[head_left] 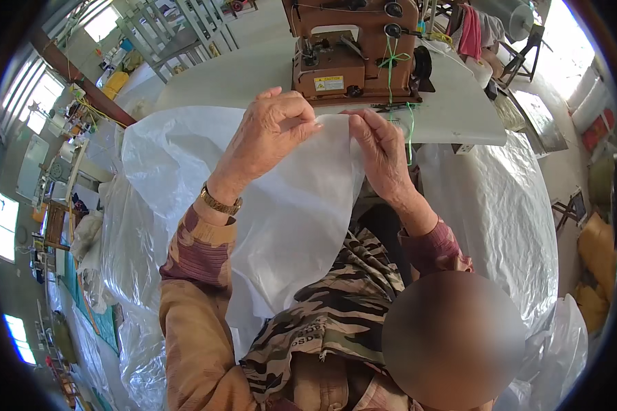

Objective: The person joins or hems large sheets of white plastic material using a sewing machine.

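A large translucent white plastic sheet (281,198) hangs from my two hands over the table's near edge and down across my lap. My left hand (267,133) pinches its upper edge between thumb and fingers, a watch on that wrist. A short way to the right, my right hand (382,147) grips the same edge at a corner, fingers closed. The stretch of edge between the hands is pulled fairly straight. Just beyond them stands a brown sewing machine (363,55), with green thread or ribbon (393,61) tied on it and dangling beside my right hand.
The sewing machine rests on a pale table (452,116) with a rounded edge. More clear plastic sheeting (490,212) drapes at the right, and crumpled sheeting (137,233) lies at the left. A grey slatted rack (175,41) stands behind. A brown post (82,82) rises at the far left.
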A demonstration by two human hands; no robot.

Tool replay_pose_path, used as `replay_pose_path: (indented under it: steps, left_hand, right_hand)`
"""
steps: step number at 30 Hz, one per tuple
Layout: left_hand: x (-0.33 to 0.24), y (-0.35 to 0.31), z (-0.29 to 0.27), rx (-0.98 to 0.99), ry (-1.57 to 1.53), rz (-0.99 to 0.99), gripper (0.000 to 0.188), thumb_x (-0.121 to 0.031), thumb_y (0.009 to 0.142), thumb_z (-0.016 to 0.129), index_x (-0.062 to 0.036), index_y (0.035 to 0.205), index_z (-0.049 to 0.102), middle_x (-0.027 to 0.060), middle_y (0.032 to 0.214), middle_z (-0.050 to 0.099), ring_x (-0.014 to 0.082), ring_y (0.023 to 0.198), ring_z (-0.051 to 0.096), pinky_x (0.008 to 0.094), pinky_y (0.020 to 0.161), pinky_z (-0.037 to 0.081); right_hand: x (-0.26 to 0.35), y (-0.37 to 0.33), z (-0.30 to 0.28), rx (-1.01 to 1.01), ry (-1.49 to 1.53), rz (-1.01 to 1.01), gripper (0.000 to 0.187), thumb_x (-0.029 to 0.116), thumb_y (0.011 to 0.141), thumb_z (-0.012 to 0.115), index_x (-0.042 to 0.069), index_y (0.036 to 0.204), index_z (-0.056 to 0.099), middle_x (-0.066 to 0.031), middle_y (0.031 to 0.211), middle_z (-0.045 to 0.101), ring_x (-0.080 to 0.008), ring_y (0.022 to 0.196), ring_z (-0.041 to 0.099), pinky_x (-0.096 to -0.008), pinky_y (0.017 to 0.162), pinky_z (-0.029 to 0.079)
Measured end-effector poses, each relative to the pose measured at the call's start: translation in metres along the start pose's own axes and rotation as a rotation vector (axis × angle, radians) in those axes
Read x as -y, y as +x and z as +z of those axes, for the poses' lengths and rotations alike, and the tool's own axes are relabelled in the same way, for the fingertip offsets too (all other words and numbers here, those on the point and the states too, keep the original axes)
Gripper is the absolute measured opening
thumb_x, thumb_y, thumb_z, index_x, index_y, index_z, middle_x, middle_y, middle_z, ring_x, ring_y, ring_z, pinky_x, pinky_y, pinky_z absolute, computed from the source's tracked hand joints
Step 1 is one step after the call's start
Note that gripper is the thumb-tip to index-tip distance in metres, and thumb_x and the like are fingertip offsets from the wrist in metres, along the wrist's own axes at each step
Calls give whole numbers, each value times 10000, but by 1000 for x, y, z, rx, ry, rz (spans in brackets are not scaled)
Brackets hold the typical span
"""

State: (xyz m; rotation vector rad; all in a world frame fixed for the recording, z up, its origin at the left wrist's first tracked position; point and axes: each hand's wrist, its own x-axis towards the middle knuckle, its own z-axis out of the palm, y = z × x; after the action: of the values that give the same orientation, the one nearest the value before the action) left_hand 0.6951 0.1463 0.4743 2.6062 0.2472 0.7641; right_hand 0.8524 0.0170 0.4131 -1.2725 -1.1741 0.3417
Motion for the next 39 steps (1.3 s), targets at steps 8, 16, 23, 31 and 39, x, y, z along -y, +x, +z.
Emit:
replay_pose_path:
  steps: [8, 16, 23, 31, 39]
  left_hand:
    - [-5, -1, 5, -71, 40, 64, 188, -106, 836, 710, -67, 754, 545, 8, 779, 562, 217, 763, 575, 471, 1068, 305]
    - [-9, -2, 5, -56, 66, 58, 186, -103, 833, 708, -65, 748, 547, 18, 771, 549, 207, 781, 581, 461, 1049, 314]
    - [23, -4, -1, -47, 20, 105, 195, -99, 782, 772, -36, 767, 588, 38, 807, 608, 205, 740, 563, 382, 924, 419]
    - [28, -17, -48, 29, -287, -37, 293, -144, 816, 786, -25, 779, 521, -41, 724, 501, 91, 661, 453, 269, 739, 411]
    - [-12, -13, -56, -88, -145, -104, 306, -147, 785, 799, -17, 860, 533, 34, 798, 567, 158, 730, 528, 300, 645, 453]
  right_hand:
    - [2, -1, 8, 15, -13, -67, 289, 229, 964, 608, -25, 1104, 604, -156, 820, 650, -221, 743, 612, -315, 728, 489]
    - [4, 0, 14, 8, -25, -35, 177, 104, 952, 591, -15, 1083, 595, -162, 819, 640, -240, 710, 603, -331, 681, 477]
    - [7, -1, 16, -137, -196, -187, 108, 59, 944, 565, 3, 1027, 605, -182, 837, 642, -303, 712, 611, -334, 680, 487]
    - [3, 13, 15, -370, -222, -327, 135, 16, 917, 591, 32, 1051, 582, -145, 847, 639, -295, 715, 620, -323, 683, 495]
    - [-1, 17, 26, -426, -248, -656, 188, -72, 869, 587, 1, 1040, 562, -139, 904, 630, -305, 731, 629, -338, 667, 511]
